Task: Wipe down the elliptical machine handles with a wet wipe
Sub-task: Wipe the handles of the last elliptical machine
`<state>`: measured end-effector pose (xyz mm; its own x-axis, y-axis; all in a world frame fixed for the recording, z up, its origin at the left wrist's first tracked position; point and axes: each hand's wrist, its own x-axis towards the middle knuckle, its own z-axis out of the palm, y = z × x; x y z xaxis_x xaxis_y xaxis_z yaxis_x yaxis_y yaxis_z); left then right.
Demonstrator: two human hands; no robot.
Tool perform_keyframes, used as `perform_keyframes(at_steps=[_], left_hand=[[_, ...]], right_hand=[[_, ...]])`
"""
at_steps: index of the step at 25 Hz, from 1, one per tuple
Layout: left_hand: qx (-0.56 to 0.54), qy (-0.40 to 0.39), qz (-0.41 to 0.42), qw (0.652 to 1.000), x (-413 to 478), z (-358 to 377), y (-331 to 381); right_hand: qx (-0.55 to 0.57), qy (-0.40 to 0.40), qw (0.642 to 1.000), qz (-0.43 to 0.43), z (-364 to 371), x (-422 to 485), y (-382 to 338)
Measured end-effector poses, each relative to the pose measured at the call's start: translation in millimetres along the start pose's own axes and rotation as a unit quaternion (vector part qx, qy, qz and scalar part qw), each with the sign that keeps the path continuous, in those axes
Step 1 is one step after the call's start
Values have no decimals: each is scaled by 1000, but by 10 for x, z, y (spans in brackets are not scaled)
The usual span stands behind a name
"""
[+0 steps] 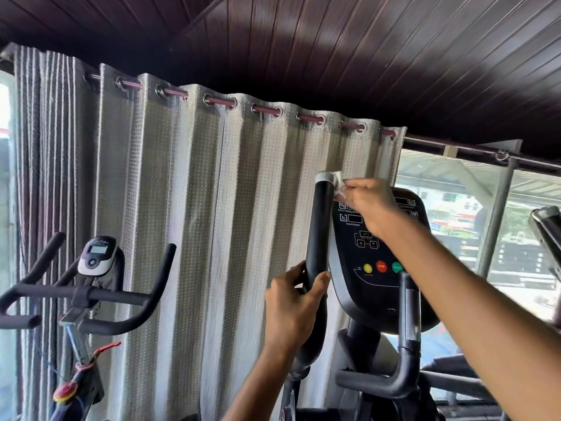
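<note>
While the tall black handle [318, 226] of the elliptical is held low down by the left hand [291, 302], its top is touched with the wet wipe [338, 185]. The left hand's fingers and thumb are curled tight round the handle. The wipe, small, white and bunched up, is pinched in the fingertips of the right hand [370, 205]. It is pressed on the right side of the handle, just under the silver cap [324, 177]. How much of the wipe is tucked in the fingers can't be told, as the view is a bit blurred there.

Just right of the handle, partly hidden by the right arm, the console [373, 287] is seen, w/ yellow, red and green buttons low on it. A shorter black grip [408, 354] is seen below the console, nearer, touched by neither hand. A grey curtain [197, 208] is hung far behind on a rod w/ metal rings. At the left an exercise bike [91, 293] w/ black bars and a small screen is seen, well apart from both hands. A window [455, 214] is seen at the far right.
</note>
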<state>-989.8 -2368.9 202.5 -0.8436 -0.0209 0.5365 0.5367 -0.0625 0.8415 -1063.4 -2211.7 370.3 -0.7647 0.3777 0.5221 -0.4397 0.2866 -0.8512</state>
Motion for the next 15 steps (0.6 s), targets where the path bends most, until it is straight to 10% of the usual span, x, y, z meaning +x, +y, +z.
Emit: perform_keyframes(at_steps=[15], left_hand=[[4,-12,-4,1000,-57,28,7]], right_hand=[[-215,-42,874,-434,-205,-891,503]])
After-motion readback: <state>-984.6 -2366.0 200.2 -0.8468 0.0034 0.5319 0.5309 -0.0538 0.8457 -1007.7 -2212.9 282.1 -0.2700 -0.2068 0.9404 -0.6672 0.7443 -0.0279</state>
